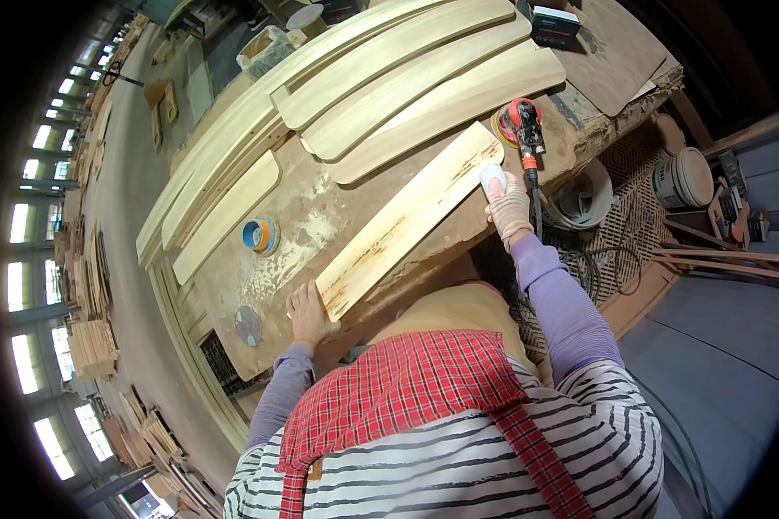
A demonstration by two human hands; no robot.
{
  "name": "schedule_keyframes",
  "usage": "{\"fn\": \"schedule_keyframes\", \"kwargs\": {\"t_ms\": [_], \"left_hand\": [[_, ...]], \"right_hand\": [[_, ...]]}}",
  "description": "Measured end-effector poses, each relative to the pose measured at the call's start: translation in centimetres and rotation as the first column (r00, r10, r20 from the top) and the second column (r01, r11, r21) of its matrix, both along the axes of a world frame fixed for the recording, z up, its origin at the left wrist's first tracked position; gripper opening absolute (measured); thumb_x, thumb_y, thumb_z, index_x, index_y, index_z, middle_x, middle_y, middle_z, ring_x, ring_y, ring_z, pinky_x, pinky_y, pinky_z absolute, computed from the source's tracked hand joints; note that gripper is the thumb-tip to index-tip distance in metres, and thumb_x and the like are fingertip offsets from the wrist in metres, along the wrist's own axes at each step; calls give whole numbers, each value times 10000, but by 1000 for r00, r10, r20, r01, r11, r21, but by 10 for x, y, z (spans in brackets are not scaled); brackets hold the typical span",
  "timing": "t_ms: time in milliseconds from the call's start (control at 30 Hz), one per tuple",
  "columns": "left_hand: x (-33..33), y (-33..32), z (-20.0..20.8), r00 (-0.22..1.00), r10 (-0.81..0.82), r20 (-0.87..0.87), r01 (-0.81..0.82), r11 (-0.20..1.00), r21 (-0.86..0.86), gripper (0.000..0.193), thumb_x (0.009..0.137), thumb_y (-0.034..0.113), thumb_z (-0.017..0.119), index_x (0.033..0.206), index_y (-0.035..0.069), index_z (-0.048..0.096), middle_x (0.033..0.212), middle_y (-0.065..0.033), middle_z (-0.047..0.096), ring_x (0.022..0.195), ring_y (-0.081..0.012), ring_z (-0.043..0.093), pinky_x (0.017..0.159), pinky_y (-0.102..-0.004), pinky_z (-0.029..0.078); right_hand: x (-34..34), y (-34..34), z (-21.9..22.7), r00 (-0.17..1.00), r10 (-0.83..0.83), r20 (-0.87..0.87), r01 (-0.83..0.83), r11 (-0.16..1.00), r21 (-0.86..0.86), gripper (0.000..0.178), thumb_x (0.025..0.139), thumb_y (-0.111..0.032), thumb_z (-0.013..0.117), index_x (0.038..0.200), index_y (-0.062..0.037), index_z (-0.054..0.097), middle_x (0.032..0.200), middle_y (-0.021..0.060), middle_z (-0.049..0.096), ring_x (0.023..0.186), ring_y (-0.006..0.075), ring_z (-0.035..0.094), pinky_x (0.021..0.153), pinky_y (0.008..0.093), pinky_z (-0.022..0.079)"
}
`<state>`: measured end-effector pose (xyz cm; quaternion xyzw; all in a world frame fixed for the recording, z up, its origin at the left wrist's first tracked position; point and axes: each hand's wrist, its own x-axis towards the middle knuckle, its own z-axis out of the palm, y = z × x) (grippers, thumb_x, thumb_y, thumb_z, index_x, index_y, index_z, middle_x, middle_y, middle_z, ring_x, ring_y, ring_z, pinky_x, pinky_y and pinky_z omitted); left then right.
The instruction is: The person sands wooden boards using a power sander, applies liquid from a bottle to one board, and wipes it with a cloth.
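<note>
The board (404, 227) runs near-left to far-right; right hand (511, 208) clasping a white block (492, 175) at its far end; left hand (310, 313), fingers extended, meeting the near end.

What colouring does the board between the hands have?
The board is pale yellowish wood with dark brown streaks; the head view shows it.

Wooden board (408, 220): long, narrow, pale, face marked with dark brown streaks, concentrated toward the seven o'clock end and again near the one o'clock end. It lies flat on the workbench (348, 206), set diagonally between those two ends. Block (492, 176): small, whitish, rounded; exact type cannot be determined. It is held in the right hand (509, 208) at the board's four o'clock long edge, near the one o'clock end.
</note>
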<state>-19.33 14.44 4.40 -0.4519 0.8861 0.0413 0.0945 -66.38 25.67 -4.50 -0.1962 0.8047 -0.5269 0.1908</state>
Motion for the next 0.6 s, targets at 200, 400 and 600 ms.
{"fn": "schedule_keyframes", "kwargs": {"t_ms": [200,400,600], "left_hand": [[16,-5,-3,999,-4,49,4,1000,-17,1132,458,366,833,1431,51,347,1340,-160,457,1313,-334,392,1162,-519,186],[16,-9,-3,999,-28,22,29,999,-39,1151,451,365,855,1432,36,354,1376,-142,451,1316,-334,389,1166,-517,193],[24,-9,-8,998,-41,41,42,999,-21,1175,442,391,858,1436,28,348,1353,-149,460,1301,-340,396,1151,-523,206]], "right_hand": [[15,6,60,970,-1,244,12,999,-46,337,994,-295,554,1256,-82,549,758,67,576,496,126,542,453,299,465],[14,-1,49,961,34,275,-37,999,6,366,1014,-301,540,1315,-97,504,779,40,551,492,98,518,430,272,455],[15,-8,66,959,11,284,-31,997,68,384,1009,-333,547,1315,-103,513,782,43,571,506,95,539,428,266,458]]}}
